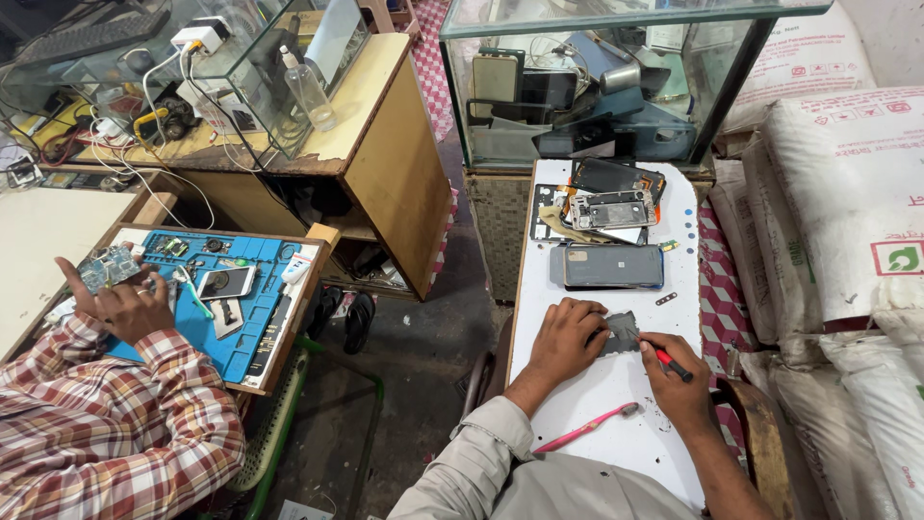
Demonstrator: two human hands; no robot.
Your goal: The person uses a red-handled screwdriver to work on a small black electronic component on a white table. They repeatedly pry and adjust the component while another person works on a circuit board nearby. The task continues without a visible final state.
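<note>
Nearest the camera, a pink toothbrush lies on the white tabletop between the person's two forearms, touching neither; just beyond it the left hand lies flat, its grip pressed together on the near edge of a small dark grey phone part, pinning it to the tabletop; the right hand has its grip clamped on a red-and-black screwdriver, whose tip meets the right side of that same part. Farther up the tabletop, well apart from the hands, lies a grey phone face down; beyond it sits an opened phone frame among other dismantled pieces, and a glass case stands at the far end. To the left, across a gap of floor, another person in a checked sleeve holds a circuit board over a blue repair mat; white sacks are stacked on the right.
</note>
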